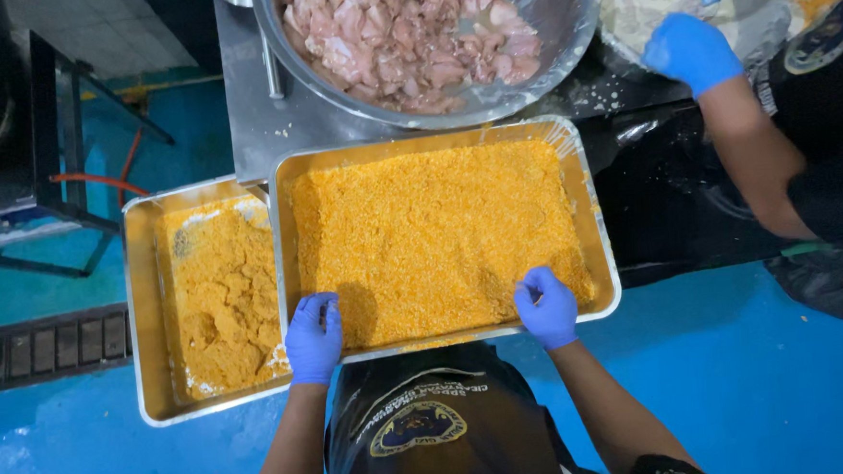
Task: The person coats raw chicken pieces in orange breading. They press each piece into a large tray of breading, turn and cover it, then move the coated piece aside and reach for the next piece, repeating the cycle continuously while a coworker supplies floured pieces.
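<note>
Your left hand (313,339) and right hand (546,307), fingers curled, press into loose orange crumbs at the near edge of the tray (600,247). Crumbs look dry, light, crumbly: scoop, don't pinch. Tray likely heavy; grip the rims.

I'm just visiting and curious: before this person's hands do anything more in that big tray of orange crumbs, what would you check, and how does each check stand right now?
1. Both hands gloved: ok. The left hand and right hand wear blue gloves.
2. Hands placed on the large crumb tray: ok, both sit at its near edge, touching the orange crumbs.
3. Crumb supply: ok, the tray is covered across.
4. Bowl of raw meat pieces close by: ok, just beyond the tray.
5. Anything gripped in the hands: cannot tell, the fingers curl into the crumbs.
6. Co-worker's gloved hand away from the tray: ok, it is at a separate pan.
</note>
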The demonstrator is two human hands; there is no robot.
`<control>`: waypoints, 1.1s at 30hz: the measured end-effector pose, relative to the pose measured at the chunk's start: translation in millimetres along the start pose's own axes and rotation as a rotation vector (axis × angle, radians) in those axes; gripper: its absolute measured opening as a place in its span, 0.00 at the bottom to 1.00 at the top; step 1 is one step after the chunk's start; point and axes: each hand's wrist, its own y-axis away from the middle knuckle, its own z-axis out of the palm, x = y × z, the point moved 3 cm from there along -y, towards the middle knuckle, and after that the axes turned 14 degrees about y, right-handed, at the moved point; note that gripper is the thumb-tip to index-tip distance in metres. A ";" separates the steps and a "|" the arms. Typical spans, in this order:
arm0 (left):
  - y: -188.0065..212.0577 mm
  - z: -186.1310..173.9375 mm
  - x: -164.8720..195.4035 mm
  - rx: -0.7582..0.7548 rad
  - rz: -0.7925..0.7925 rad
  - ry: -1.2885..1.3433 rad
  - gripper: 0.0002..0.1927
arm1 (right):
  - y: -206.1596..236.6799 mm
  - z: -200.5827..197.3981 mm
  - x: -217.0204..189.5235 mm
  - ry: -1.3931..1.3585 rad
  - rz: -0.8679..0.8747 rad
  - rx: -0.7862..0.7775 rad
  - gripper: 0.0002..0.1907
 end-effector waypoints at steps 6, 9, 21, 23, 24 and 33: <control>1.9 -0.9 -2.0 -0.005 0.007 -0.014 0.07 | 0.1 -7.1 -20.3 0.235 -0.167 0.034 0.14; 2.1 -0.4 -2.3 -0.008 0.008 -0.001 0.07 | 0.4 -7.6 -20.4 0.296 -0.266 0.056 0.19; 5.1 -4.2 -0.2 -0.038 0.073 -0.025 0.07 | 35.2 36.9 -96.7 0.174 -0.526 -0.265 0.10; 4.2 -3.0 -1.9 -0.033 0.072 -0.030 0.07 | 25.4 47.5 -107.7 0.305 -0.475 -0.375 0.15; 5.5 -2.6 -2.6 -0.035 0.073 -0.028 0.07 | 19.5 50.6 -110.1 0.424 -0.431 -0.442 0.21; 2.8 4.6 -9.5 -0.065 0.030 -0.056 0.06 | -1.7 75.6 -77.7 0.553 -0.095 -0.892 0.46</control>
